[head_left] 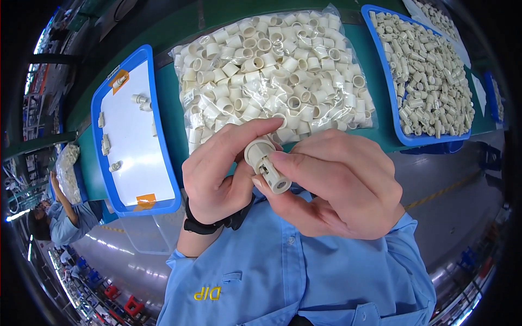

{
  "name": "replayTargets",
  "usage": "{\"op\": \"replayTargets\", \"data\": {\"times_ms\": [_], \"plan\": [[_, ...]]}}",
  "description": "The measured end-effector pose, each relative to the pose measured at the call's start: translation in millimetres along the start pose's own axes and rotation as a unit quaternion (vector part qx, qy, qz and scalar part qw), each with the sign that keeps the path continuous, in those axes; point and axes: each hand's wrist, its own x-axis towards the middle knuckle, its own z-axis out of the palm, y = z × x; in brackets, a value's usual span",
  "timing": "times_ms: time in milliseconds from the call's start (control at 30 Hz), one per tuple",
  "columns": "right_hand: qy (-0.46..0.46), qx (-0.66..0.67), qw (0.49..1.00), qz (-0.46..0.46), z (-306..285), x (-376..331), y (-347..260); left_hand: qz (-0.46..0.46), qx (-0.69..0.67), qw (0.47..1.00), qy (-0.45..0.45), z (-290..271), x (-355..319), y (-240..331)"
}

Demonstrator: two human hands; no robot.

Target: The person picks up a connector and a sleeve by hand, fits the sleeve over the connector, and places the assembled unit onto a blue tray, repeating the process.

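Observation:
A cream plastic sleeve (258, 150) with a wider collar sits between my two hands, just in front of the bag. My left hand (215, 171) is closed round it from the left, its index finger reaching over the top. Out of the sleeve's near end sticks a slimmer cream plastic cylinder (279, 183) with a slotted side and dark metal inside. My right hand (345, 185) pinches this cylinder between thumb and index finger. Both pieces are joined in line and tilt down toward me. How deep the cylinder goes inside is hidden.
Behind my hands lies a clear plastic bag (272, 70) full of short cream tubes. A blue tray (165, 146) with a white lining holds several cream parts at left. Another blue tray (387, 73), heaped with small cream cylinders, stands at right. A co-worker (70, 223) is far left.

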Motion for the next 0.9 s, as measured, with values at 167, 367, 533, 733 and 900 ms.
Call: {"op": "replayTargets", "data": {"times_ms": [167, 367, 533, 733, 900], "plan": [[0.006, -0.007, 0.999, 0.033, 2, 5, -3, 0.034, 0.003, 0.999, 0.023, 7, 3, -1], [0.036, -0.009, 0.999, 0.031, 5, 7, -7, 0.08, 0.017, 0.995, 0.064, 9, 4, 0], [0.015, -0.015, 0.997, 0.068, 4, 10, -13, 0.117, 0.114, 0.982, 0.092, 10, 2, -4], [0.006, 0.0, 0.999, 0.044, 6, 5, -7, 0.134, 0.096, 0.983, 0.08, 4, 6, -8], [-0.004, 0.042, 0.999, 0.024, 8, -1, -2, 0.131, 0.027, 0.989, 0.067, 1, 3, -12]]}}
